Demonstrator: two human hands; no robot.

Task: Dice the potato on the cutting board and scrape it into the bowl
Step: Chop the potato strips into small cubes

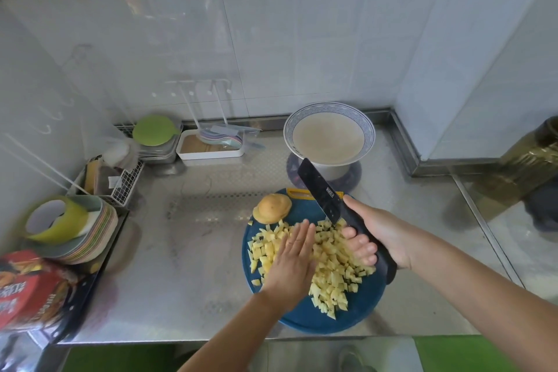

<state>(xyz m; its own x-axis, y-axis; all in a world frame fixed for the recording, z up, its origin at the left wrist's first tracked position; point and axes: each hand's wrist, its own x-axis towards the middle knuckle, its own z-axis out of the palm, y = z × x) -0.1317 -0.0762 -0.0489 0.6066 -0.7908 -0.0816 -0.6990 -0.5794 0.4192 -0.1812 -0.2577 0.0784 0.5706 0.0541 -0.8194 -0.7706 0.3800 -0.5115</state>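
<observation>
The left hand (294, 257) lies flat, fingers straight, on the diced potato (332, 269) heaped on the blue cutting board (362, 308), low in the centre of the frame. The right hand (382, 238) grips a black knife (320, 193), its blade slanting up over the pile. A potato end (271, 208) sits at the board's upper left edge, and the bowl (329, 136) stands above.

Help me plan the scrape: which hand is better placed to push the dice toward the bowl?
Right, probably: the right hand grips the knife, its blade angled toward the bowl. The left hand only rests flat on the dice.
</observation>
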